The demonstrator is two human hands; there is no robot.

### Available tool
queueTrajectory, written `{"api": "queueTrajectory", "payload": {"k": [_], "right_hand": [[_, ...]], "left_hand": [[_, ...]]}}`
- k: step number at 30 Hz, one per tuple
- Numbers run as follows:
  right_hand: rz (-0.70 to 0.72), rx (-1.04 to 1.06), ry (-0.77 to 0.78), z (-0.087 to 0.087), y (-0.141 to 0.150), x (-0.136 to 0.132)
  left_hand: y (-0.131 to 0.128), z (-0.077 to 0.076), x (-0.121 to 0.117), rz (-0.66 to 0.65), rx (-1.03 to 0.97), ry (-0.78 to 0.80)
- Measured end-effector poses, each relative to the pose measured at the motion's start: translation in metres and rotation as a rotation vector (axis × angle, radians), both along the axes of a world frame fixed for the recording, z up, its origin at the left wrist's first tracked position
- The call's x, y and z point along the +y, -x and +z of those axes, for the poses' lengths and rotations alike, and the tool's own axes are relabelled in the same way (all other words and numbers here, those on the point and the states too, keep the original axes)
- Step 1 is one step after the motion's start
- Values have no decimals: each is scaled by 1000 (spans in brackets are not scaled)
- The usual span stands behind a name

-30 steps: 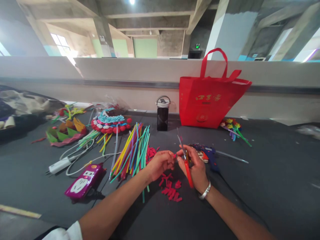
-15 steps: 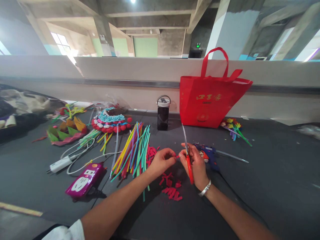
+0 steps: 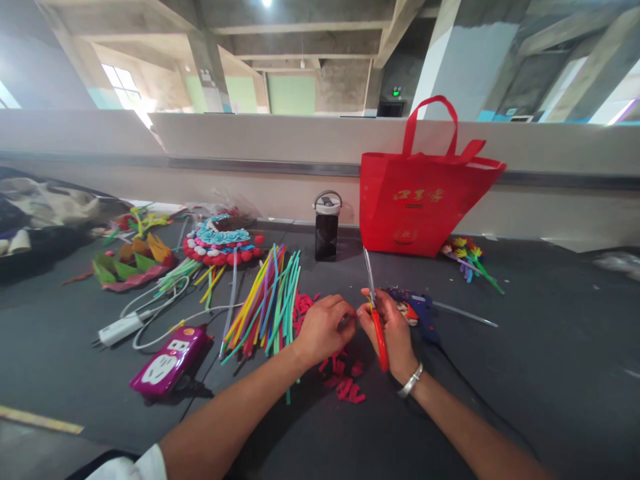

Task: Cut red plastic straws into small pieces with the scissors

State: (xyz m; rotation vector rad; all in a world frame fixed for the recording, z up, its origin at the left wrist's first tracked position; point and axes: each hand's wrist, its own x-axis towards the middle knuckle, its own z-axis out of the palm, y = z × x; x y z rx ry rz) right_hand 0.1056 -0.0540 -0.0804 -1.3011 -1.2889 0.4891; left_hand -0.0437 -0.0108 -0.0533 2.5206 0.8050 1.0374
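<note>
Both my hands meet above the dark table. The fingers of my left hand (image 3: 327, 327) pinch a small red strip, now almost wholly hidden by them. In my right hand (image 3: 393, 333) is a pair of scissors (image 3: 379, 327) with red-orange handles, its blades pointing up and away from me. Right thumb and fingertips touch or nearly touch the left fingertips. Below the hands lie cut red pieces (image 3: 346, 388), and more red pieces (image 3: 303, 305) show beyond my left hand. A bundle of coloured pipe cleaners (image 3: 265, 300) lies left of that hand.
Behind my right hand lies a blue glue gun (image 3: 424, 313) with its cord. A red bag (image 3: 425, 207) and a lidded bottle (image 3: 327, 233) stand at the back. Leftward are a purple box (image 3: 170, 360), a white charger (image 3: 120, 328) and a pompom-trimmed craft piece (image 3: 223, 243).
My left hand has turned slightly and closed in on the right fingertips, covering the red strip. The right hand with the scissors has hardly moved; the blades look slightly further apart.
</note>
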Motion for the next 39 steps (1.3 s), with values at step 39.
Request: {"api": "queueTrajectory", "payload": {"k": [39], "right_hand": [[-67, -594, -8, -1, 5, -5]], "left_hand": [[-4, 4, 1, -98, -1063, 1139]]}}
